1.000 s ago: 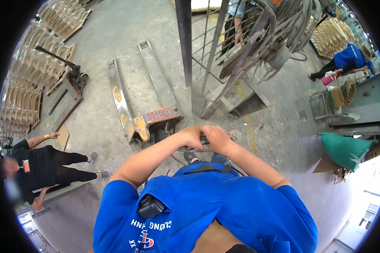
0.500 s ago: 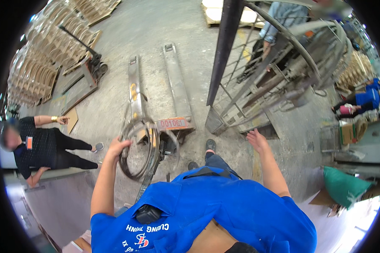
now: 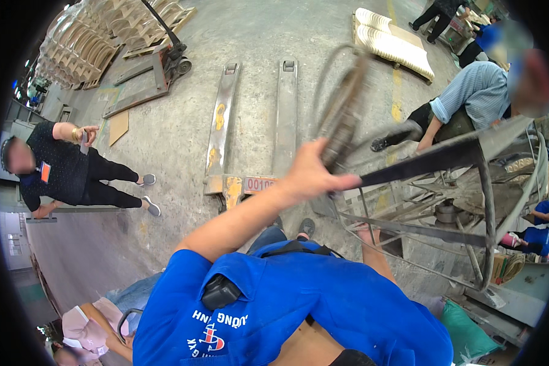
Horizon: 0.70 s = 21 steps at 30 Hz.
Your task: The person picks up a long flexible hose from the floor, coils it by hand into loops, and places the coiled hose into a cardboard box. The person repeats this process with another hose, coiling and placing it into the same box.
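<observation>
- The person's blue shirt (image 3: 299, 305) fills the lower edge of the view, with a small black device (image 3: 221, 293) clipped near the collar.
- The left hand (image 3: 311, 174) is raised out front, its fingers wrapped tight around the lower part of a coiled bundle of grey hoops (image 3: 341, 113), blurred, probably wire or strap.
- That bundle stands up from the fist, over the concrete floor (image 3: 165, 134) and just beside the metal frame rack (image 3: 470, 201).
- The right hand (image 3: 367, 233) reaches low into the rack's bars; I cannot tell how its fingers stand.
- Beyond the fist lie the 2 forks of a pallet jack (image 3: 250, 116).
- Farther off are 2 other people (image 3: 73, 171) and stacked curved wooden parts (image 3: 85, 43).
</observation>
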Motion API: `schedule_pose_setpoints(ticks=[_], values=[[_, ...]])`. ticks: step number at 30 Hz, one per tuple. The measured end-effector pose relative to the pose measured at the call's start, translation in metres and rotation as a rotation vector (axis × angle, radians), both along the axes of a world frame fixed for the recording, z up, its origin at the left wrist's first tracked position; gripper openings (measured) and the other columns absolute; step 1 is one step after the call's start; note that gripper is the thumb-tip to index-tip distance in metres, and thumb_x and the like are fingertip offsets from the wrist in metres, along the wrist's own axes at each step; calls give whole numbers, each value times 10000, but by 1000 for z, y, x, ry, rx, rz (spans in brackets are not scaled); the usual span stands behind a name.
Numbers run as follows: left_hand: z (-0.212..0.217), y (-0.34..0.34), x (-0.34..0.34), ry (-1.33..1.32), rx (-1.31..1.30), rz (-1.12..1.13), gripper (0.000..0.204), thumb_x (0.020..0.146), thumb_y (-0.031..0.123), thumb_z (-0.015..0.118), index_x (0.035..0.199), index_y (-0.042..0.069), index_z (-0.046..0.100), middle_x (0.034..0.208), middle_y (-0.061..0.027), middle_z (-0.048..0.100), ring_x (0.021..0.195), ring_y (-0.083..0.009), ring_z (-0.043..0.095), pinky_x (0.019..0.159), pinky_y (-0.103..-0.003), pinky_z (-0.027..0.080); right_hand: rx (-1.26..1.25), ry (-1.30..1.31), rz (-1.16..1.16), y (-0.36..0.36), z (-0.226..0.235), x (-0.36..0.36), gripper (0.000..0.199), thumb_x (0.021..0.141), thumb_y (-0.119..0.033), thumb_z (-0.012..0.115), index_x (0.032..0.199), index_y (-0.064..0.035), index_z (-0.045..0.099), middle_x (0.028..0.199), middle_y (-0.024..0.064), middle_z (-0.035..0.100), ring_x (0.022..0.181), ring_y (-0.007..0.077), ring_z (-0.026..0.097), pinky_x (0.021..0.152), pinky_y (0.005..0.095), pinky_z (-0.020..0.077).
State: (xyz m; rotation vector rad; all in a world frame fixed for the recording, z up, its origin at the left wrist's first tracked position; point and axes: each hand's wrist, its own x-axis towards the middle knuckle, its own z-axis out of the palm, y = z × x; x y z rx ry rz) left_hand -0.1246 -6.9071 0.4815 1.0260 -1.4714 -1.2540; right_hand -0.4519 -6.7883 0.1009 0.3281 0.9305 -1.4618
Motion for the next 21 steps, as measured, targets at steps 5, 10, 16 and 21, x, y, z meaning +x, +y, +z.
schedule_pose_setpoints(ticks=[5, 10, 16, 21], values=[[-4, -19, -24, 129, 65, -368, 517, 596, 185, 803, 1013, -21, 577, 912, -68, 634, 849, -105, 564, 790, -260, 458, 139, 83, -63, 3, 13, 11, 293, 844, -349, 530, 905, -63, 556, 855, 109, 567, 812, 260, 544, 752, 405, 463], [-19, -47, -27, 301, 221, -661, 467, 587, 147, 782, 976, -12, 578, 917, -64, 640, 853, -104, 573, 796, -260, 459, 144, 111, -41, 17, 21, 17, 288, 842, -344, 530, 908, -64, 553, 850, 103, 563, 809, 257, 538, 754, 402, 457], [-26, -75, -16, 216, 206, -563, 429, 617, 124, 728, 990, -16, 568, 885, -49, 637, 819, -130, 587, 780, -256, 470, 120, 134, -15, 24, 20, 12, 283, 840, -338, 530, 912, -65, 549, 844, 97, 559, 806, 252, 531, 756, 400, 450], [-41, -122, 97, 77, 365, -158, 518, 606, 184, 761, 1024, -38, 550, 891, -90, 634, 810, -163, 614, 762, -298, 491, 117, 133, -66, 22, 19, 11, 278, 839, -333, 530, 915, -66, 546, 839, 91, 555, 803, 249, 524, 758, 398, 444]])
